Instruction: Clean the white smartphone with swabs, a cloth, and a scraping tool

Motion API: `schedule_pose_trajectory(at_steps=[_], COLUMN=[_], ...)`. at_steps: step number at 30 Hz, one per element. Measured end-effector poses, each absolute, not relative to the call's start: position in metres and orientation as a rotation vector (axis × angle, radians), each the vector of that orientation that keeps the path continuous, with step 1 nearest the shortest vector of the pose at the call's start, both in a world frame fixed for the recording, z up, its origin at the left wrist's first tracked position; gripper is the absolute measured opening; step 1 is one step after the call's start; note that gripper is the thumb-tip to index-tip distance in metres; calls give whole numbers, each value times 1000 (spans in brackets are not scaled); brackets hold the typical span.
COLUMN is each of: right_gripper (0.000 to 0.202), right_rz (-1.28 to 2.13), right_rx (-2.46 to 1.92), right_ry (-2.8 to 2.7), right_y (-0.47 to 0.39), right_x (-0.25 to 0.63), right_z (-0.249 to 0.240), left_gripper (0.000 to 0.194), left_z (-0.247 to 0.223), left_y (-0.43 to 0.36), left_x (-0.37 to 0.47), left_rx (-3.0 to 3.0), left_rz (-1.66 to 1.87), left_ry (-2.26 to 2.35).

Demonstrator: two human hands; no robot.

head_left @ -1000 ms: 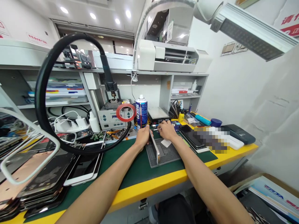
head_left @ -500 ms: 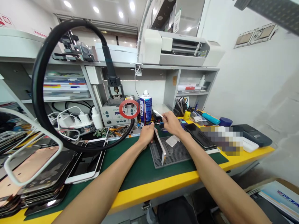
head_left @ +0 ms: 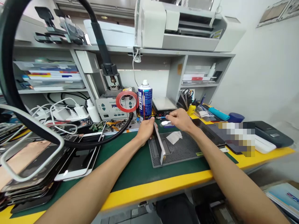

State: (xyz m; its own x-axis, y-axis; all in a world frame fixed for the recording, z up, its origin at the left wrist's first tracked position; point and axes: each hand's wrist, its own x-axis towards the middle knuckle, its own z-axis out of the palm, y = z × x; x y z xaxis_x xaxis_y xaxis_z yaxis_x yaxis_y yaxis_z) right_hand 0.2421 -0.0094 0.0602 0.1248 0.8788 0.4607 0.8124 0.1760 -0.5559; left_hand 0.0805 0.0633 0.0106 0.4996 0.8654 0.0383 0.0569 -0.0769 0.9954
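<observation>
Left hand [head_left: 145, 131] grips stiff, slick-looking phone [head_left: 160, 143] above grey mat [head_left: 183, 151]; edges hold best; right hand [head_left: 181, 119] pinches beyond mat, can't tell what

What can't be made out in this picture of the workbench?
Head view: some fingertips of the left hand, behind the phone.
Head view: what the right hand pinches, if anything; too small.
Head view: left end of the white case, hidden by pixelation.
Head view: part of the black hose, cut off by the edges.
</observation>
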Motion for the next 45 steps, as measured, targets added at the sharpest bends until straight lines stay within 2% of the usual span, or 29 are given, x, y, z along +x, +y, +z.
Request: schedule_pose_trajectory(at_steps=[9, 18, 31, 40, 45], right_gripper=[35, 47, 39, 58, 57], right_rz=[-205, -337, -263, -355, -379], right_rx=[-1725, -1850, -1657, -1868, -1890], right_ry=[-1806, -1657, -1874, -1634, -1615], right_y=[-5, -2, -8, -3, -3], right_x=[228, 228, 226, 227, 225], right_z=[44, 43, 42, 42, 41], left_gripper=[45, 45, 44, 46, 46], left_z=[13, 3, 10, 3, 2], left_y=[60, 67, 61, 66, 66], left_x=[81, 83, 82, 83, 82], left_rx=[1513, 1522, 1519, 1533, 1537], left_rz=[826, 845, 848, 849, 849], left_ry=[856, 828, 832, 829, 826])
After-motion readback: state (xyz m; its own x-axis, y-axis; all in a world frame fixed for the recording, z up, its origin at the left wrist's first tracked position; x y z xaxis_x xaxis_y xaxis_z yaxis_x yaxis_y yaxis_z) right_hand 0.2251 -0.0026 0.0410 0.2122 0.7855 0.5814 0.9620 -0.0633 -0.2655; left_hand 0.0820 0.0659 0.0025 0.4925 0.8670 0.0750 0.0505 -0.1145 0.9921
